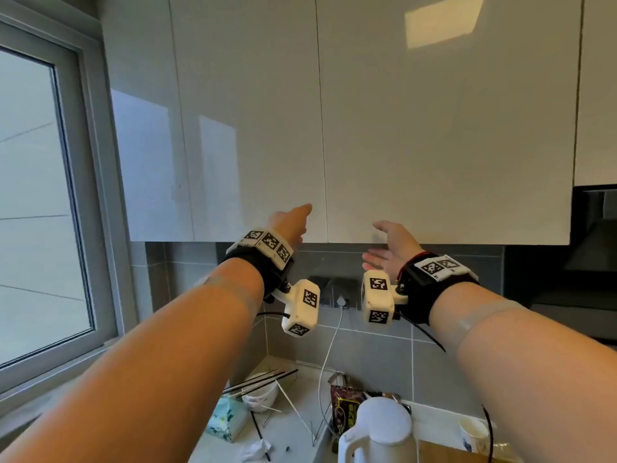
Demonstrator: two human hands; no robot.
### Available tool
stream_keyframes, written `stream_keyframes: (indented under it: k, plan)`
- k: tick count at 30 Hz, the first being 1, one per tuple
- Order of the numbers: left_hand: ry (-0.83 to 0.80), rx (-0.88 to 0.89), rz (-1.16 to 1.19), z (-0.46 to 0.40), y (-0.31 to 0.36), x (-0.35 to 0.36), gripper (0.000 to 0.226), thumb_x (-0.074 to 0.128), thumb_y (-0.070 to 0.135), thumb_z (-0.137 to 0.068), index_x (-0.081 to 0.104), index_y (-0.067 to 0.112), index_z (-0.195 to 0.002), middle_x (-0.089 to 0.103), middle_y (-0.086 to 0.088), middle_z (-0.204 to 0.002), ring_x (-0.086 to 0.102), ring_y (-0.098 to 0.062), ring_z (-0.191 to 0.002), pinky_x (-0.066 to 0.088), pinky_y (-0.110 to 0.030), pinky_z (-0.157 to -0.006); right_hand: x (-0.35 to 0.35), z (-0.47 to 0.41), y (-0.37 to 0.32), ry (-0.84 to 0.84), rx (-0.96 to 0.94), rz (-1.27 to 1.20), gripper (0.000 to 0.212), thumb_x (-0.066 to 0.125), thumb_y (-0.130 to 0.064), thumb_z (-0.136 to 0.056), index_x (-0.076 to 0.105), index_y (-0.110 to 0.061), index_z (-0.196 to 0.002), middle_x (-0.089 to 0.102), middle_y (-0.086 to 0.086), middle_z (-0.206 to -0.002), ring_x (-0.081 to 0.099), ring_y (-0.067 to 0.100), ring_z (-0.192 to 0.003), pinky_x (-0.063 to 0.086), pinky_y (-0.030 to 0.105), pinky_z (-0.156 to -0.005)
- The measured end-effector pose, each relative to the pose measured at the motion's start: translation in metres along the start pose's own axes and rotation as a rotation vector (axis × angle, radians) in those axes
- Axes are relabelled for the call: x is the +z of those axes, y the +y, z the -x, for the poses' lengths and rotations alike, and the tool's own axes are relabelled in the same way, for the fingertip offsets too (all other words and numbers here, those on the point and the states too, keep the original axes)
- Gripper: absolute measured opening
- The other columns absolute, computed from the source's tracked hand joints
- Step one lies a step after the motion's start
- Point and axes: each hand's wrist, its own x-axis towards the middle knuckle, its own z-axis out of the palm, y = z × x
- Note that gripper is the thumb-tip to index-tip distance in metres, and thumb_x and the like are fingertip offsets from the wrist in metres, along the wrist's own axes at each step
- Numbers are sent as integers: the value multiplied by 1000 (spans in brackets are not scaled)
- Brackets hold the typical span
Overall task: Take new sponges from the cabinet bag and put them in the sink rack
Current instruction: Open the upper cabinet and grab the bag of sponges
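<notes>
Both hands raised to the closed wall cabinet above the kitchen desk.

The glossy white wall cabinet (pixel 334 111) fills the upper scene, its doors shut, so the bag and sponges are not in view; whether they lie behind these doors cannot be told. A window (pixel 40 195) stands at far left. Below, the desk (pixel 293 426) carries a white kettle (pixel 380 432) at near right, a tissue pack (pixel 225 419) to its left, a white bowl (pixel 262 396) with black chopsticks across it, and a paper cup (pixel 474 434) at right. The left hand (pixel 290 225) reaches up to the lower edge of the left door, fingers extended, holding nothing. The right hand (pixel 392 248) is spread open and empty just below the right door's bottom edge. Both wrists wear black bands with white marker blocks.
</notes>
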Motion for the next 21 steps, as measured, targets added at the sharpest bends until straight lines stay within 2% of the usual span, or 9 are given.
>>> stream_keyframes:
  k: [4, 6, 9, 13, 16, 18, 20, 21]
  plan:
    - [-10, 15, -30, -26, -26, -17, 58, 53, 55, -95, 57, 9, -129, 64, -10, -124, 58, -24, -103, 45, -38, -85, 23, -15, 36, 68, -24, -42, 40, 66, -38, -94, 59, -12, -123, 64, 10, -112, 62, 23, -96, 54, 36, -83]
    - [4, 62, -87, -44, -28, -33, 56, 51, 62, -92, 62, 12, -114, 65, -8, -114, 61, -24, -100, 47, -39, -88, 45, -25, 51, 106, -83, -4, 37, 72, -43, -88, 63, -14, -110, 69, 8, -104, 64, 18, -86, 55, 30, -76]
    - [102, 152, -167, -70, -25, -69, 60, 49, 72, -86, 64, 14, -96, 71, -8, -107, 68, -25, -96, 54, -44, -95, 93, -38, 61, 45, -168, 66, 38, 75, -48, -84, 67, -14, -100, 74, 5, -98, 62, 14, -78, 50, 26, -66]
    - [279, 218, -318, -105, -19, -116, 76, 44, 80, -76, 69, 10, -90, 75, -9, -86, 71, -27, -80, 58, -41, -84, 153, -60, 64, -22, -195, 101, 42, 74, -50, -84, 68, -13, -103, 77, 3, -99, 64, 14, -80, 50, 25, -65]
    - [317, 283, -361, -138, -24, -138, 67, 46, 77, -80, 65, 13, -78, 71, -4, -78, 69, -25, -74, 58, -40, -79, 183, -82, 66, -76, -198, 123, 48, 72, -52, -85, 67, -12, -112, 76, 2, -107, 65, 16, -92, 51, 27, -69]
    - [320, 305, -374, -159, -31, -153, 58, 48, 72, -84, 63, 16, -85, 68, -3, -82, 69, -27, -83, 57, -40, -82, 202, -99, 73, -107, -184, 127, 48, 71, -52, -86, 67, -12, -113, 75, 2, -107, 63, 17, -92, 50, 27, -70]
    - [307, 317, -373, -178, -34, -165, 66, 46, 70, -87, 62, 12, -116, 69, -9, -109, 66, -31, -103, 53, -43, -94, 223, -115, 75, -137, -179, 130, 43, 70, -52, -87, 67, -14, -107, 73, 2, -101, 61, 17, -87, 49, 28, -69]
    - [318, 332, -372, -189, -34, -169, 73, 45, 69, -89, 56, 10, -130, 65, -13, -126, 62, -33, -115, 49, -45, -101, 233, -124, 74, -154, -179, 140, 41, 69, -52, -87, 66, -14, -103, 73, 2, -98, 61, 16, -83, 50, 27, -68]
